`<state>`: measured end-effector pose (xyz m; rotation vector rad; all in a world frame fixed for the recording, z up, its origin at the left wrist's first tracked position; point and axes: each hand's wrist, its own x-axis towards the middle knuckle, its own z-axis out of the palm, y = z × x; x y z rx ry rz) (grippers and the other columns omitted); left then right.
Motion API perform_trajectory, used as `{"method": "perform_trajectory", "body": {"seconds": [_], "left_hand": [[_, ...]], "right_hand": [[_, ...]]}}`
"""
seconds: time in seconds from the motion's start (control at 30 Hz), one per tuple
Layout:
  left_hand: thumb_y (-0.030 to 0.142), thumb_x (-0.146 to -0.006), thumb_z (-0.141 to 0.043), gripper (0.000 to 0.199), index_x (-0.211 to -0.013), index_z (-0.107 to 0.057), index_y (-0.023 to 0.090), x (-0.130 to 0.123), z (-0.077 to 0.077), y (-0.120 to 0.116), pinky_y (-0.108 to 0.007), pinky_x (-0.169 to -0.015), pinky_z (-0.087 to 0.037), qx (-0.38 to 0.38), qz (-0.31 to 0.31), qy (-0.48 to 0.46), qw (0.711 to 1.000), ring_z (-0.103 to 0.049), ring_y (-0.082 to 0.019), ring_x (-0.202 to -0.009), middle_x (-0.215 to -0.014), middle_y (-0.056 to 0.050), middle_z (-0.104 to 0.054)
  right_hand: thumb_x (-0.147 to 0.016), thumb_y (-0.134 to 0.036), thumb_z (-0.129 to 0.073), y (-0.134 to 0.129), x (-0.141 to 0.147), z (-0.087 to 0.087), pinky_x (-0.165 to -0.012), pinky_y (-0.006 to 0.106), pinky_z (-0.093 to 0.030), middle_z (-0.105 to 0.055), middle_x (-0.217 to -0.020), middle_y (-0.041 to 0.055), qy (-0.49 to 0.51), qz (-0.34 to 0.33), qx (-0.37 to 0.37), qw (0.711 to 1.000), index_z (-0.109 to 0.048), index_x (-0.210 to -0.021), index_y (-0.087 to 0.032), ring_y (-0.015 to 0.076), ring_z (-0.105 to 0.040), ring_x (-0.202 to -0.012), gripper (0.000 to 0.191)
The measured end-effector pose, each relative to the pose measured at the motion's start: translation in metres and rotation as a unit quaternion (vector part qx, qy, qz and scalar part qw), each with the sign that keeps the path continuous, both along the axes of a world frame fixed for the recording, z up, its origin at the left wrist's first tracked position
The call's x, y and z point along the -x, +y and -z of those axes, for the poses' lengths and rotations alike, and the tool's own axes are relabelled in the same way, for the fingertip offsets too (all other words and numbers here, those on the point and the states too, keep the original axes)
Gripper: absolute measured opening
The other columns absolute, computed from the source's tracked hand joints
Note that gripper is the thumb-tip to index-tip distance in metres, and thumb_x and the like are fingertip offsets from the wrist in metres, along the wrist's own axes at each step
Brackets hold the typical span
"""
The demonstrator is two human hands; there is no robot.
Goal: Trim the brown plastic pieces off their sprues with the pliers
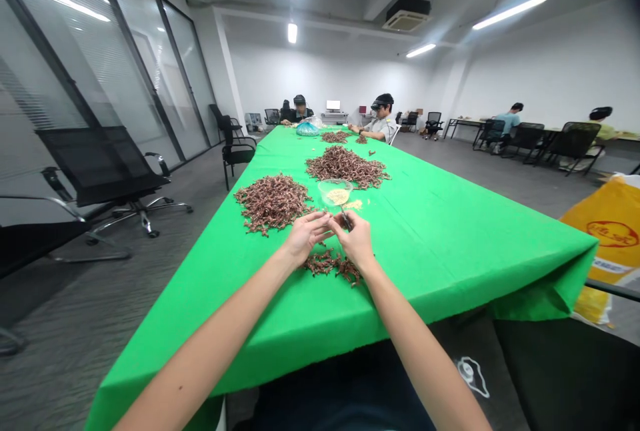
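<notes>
Right now, hands: left hand (306, 234) and right hand (356, 239) together, fingertips meeting above the bench (450, 251); the right pinches a small dark tool (345, 219), too small to tell its kind; what the left grips, if anything, cannot be told.
Below the hands: a small heap of dried reddish-brown sprigs (330, 265) on the green cloth.
Ahead and left of the hands: a large heap of sprigs (273, 203).
Just ahead of the hands: a clear bowl (335, 184) holding pale crumbs (338, 197).
Well ahead of the hands: another large heap (347, 166).
Far beyond the hands: two seated co-workers (383, 117) at the bench's far end.
Right of the hands, beyond the bench edge: a yellow bag (613, 237).
</notes>
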<state>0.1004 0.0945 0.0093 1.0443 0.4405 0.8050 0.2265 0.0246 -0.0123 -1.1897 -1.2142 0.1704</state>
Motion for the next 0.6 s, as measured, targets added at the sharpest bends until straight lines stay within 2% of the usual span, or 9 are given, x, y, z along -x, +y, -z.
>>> {"method": "perform_trajectory", "body": {"seconds": [0.2, 0.4, 0.5, 0.6], "left_hand": [[0.027, -0.071, -0.083, 0.031, -0.095, -0.069, 0.014, 0.001, 0.0, 0.002, -0.031, -0.082, -0.058, 0.002, -0.014, -0.006, 1.0, -0.07, -0.017, -0.082, -0.101, -0.01, -0.073], [0.033, -0.068, -0.085, 0.037, -0.097, -0.071, 0.015, 0.001, -0.002, 0.001, -0.036, -0.094, -0.052, -0.049, -0.035, -0.031, 0.998, -0.064, -0.025, -0.111, -0.115, -0.013, -0.069], [0.033, -0.069, -0.084, 0.035, -0.097, -0.073, 0.015, 0.001, -0.001, 0.001, -0.036, -0.096, -0.051, -0.072, -0.041, -0.039, 0.996, -0.062, -0.026, -0.113, -0.116, -0.013, -0.069], [0.032, -0.069, -0.084, 0.033, -0.096, -0.074, 0.014, 0.001, 0.001, 0.002, -0.036, -0.094, -0.051, -0.09, -0.037, -0.043, 0.994, -0.065, -0.026, -0.108, -0.112, -0.013, -0.07]], "right_hand": [[-0.086, -0.05, -0.065, -0.011, -0.011, -0.01, -0.06, 0.025, -0.039, -0.061, -0.072, 0.0013, -0.063, -0.036, 0.013, 0.997, -0.065, -0.087, -0.016, 0.0141, -0.05, -0.061, 0.034], [-0.094, -0.051, -0.048, -0.01, -0.034, -0.02, -0.062, 0.027, -0.033, -0.06, -0.07, 0.0036, -0.219, 0.042, 0.029, 0.974, -0.063, -0.079, -0.018, 0.0162, -0.049, -0.062, 0.039], [-0.099, -0.044, -0.038, -0.008, -0.036, -0.017, -0.063, 0.028, -0.033, -0.058, -0.068, 0.0045, -0.242, 0.067, 0.029, 0.968, -0.061, -0.077, -0.019, 0.0171, -0.05, -0.06, 0.04], [-0.1, -0.039, -0.033, -0.012, -0.031, -0.011, -0.065, 0.029, -0.035, -0.059, -0.069, 0.005, -0.256, 0.069, 0.017, 0.964, -0.06, -0.08, -0.019, 0.0181, -0.053, -0.064, 0.039]]}}
